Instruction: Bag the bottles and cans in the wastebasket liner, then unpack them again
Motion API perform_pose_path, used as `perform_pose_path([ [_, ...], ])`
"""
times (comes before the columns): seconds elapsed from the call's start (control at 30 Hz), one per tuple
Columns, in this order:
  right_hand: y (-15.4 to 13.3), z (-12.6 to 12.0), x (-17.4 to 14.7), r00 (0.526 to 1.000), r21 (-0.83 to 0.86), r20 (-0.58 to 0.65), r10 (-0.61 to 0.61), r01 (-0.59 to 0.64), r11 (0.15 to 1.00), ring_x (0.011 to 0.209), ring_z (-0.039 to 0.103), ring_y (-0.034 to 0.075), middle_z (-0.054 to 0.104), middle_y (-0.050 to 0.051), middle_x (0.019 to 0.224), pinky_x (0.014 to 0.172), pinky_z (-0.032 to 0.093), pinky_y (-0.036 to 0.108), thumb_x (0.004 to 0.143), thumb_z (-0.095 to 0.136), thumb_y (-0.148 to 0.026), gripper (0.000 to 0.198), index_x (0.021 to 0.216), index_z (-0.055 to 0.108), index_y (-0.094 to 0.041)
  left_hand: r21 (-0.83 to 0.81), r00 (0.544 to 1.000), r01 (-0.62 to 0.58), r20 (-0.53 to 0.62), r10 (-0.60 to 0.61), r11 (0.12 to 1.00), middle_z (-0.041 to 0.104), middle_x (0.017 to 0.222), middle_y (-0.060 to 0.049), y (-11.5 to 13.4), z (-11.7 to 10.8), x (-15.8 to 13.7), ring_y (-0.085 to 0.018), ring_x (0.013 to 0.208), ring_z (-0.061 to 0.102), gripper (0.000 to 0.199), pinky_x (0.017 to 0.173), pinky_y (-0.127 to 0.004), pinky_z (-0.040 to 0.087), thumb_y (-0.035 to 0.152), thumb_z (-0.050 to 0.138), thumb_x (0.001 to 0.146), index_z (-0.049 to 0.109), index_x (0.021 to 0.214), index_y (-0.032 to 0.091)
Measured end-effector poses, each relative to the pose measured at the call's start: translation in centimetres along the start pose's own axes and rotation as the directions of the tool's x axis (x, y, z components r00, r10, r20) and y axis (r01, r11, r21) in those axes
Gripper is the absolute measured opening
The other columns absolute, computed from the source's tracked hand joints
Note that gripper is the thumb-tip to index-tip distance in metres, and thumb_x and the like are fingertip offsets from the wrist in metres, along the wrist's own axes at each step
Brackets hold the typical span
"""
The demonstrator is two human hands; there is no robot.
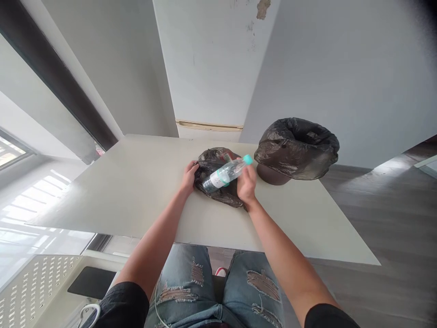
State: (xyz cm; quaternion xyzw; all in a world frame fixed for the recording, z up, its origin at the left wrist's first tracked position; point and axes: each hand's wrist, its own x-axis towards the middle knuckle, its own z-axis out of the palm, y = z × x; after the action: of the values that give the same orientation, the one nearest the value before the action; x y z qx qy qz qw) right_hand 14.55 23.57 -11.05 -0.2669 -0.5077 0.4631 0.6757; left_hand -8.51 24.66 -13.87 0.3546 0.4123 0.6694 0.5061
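A thin black plastic bag (228,197) lies spread on the white table in front of me, its mouth facing up. My left hand (189,176) is closed on the bag's left rim. At the right rim, my right hand (247,184) is closed on the plastic, its fingers partly hidden and slightly blurred. A clear bottle (233,170) with a teal cap and white label slants across the bag's mouth, base low at the left. Its neck is against or just beside my right hand; whether the fingers also grip it is unclear. Something reddish shows inside the bag behind the bottle.
A brown bin (273,175) lined with a black bag (290,155) stands at the right of the white table (136,182). Beyond the far edge is a white fridge (211,68). A perforated pale plastic piece (41,282) and a dark flat object (92,282) are at lower left.
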Motion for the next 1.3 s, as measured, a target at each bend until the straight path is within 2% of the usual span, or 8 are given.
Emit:
perform_pose_path([
  [0.1,0.4,-0.5,0.9,0.963,0.32,-0.237,0.124,-0.043,0.946,0.107,0.07,0.023,0.073,0.005,0.116,0.088,0.061,0.038,0.1,0.057,-0.059,0.038,0.113,0.071,-0.027,-0.026,0.995,0.023,0.102,-0.02,0.999,0.07,0.087,0.001,1.0,0.2,-0.6,-0.017,0.076,0.065,0.028,0.067,-0.027,0.048,0.033,0.076,0.079,0.067,0.103,0.024],
  [0.2,0.3,-0.9,1.4,0.953,0.437,-0.185,0.238,-0.137,0.889,0.083,0.07,0.017,0.075,0.004,0.109,0.067,0.059,0.03,0.099,0.06,-0.054,0.03,0.106,0.07,-0.026,-0.124,0.979,0.067,0.202,-0.041,0.99,0.074,0.101,-0.002,1.6,0.5,-1.0,-0.022,0.089,0.07,0.034,0.078,-0.031,0.053,0.04,0.075,0.083,0.068,0.112,0.025],
  [0.33,0.0,-0.2,0.9,0.96,0.404,0.012,0.279,-0.26,0.877,0.08,0.073,0.019,0.075,0.004,0.109,0.065,0.059,0.032,0.091,0.07,-0.05,0.028,0.106,0.068,-0.026,-0.202,0.927,0.267,0.321,-0.194,0.942,0.076,0.115,-0.01,1.4,0.3,-0.8,-0.033,0.113,0.071,0.061,0.098,-0.044,0.055,0.073,0.064,0.089,0.071,0.123,0.022],
  [0.47,0.0,0.7,0.3,0.956,0.325,0.117,0.269,-0.293,0.899,0.074,0.068,0.017,0.074,0.004,0.104,0.064,0.058,0.032,0.092,0.072,-0.051,0.032,0.112,0.069,-0.025,-0.239,0.902,0.332,0.363,-0.234,0.912,0.076,0.115,-0.011,1.6,-0.1,-0.7,-0.034,0.108,0.073,0.079,0.09,-0.045,0.059,0.089,0.049,0.087,0.071,0.123,0.022],
  [0.6,0.2,0.9,0.3,0.956,0.312,0.112,0.27,-0.292,0.904,0.068,0.059,0.013,0.071,0.002,0.095,0.06,0.056,0.028,0.092,0.074,-0.053,0.034,0.111,0.073,-0.025,-0.203,0.857,0.305,0.485,-0.175,0.93,0.075,0.113,-0.008,2.2,0.0,-1.2,-0.026,0.091,0.074,0.062,0.074,-0.035,0.058,0.075,0.063,0.09,0.071,0.121,0.021],
  [0.77,0.5,0.9,0.4,0.958,0.3,0.104,0.266,-0.285,0.91,0.071,0.059,0.013,0.07,0.002,0.099,0.064,0.06,0.029,0.093,0.074,-0.056,0.035,0.11,0.073,-0.026,-0.122,0.776,0.37,0.585,-0.235,0.921,0.076,0.113,-0.013,1.9,0.3,-1.6,-0.027,0.097,0.074,0.06,0.08,-0.035,0.056,0.061,0.071,0.089,0.072,0.125,0.014],
  [1.03,0.5,1.4,0.1,0.945,0.265,0.177,0.273,-0.313,0.912,0.111,0.068,0.023,0.071,0.004,0.129,0.071,0.061,0.029,0.087,0.074,-0.07,0.054,0.125,0.068,-0.031,-0.089,0.818,0.3,0.537,-0.208,0.95,0.074,0.118,-0.01,2.2,0.7,-1.7,-0.026,0.092,0.073,0.06,0.076,-0.035,0.056,0.054,0.08,0.081,0.066,0.129,0.021],
  [1.3,-0.2,1.6,-0.1,0.918,0.303,0.252,0.306,-0.375,0.876,0.1,0.068,0.023,0.072,0.003,0.122,0.062,0.063,0.033,0.088,0.075,-0.058,0.05,0.127,0.062,-0.031,-0.041,0.9,0.17,0.415,-0.138,0.985,0.062,0.078,0.0,2.0,0.8,-1.6,-0.014,0.061,0.059,0.037,0.058,-0.028,0.045,0.051,0.083,0.084,0.063,0.096,0.022],
])
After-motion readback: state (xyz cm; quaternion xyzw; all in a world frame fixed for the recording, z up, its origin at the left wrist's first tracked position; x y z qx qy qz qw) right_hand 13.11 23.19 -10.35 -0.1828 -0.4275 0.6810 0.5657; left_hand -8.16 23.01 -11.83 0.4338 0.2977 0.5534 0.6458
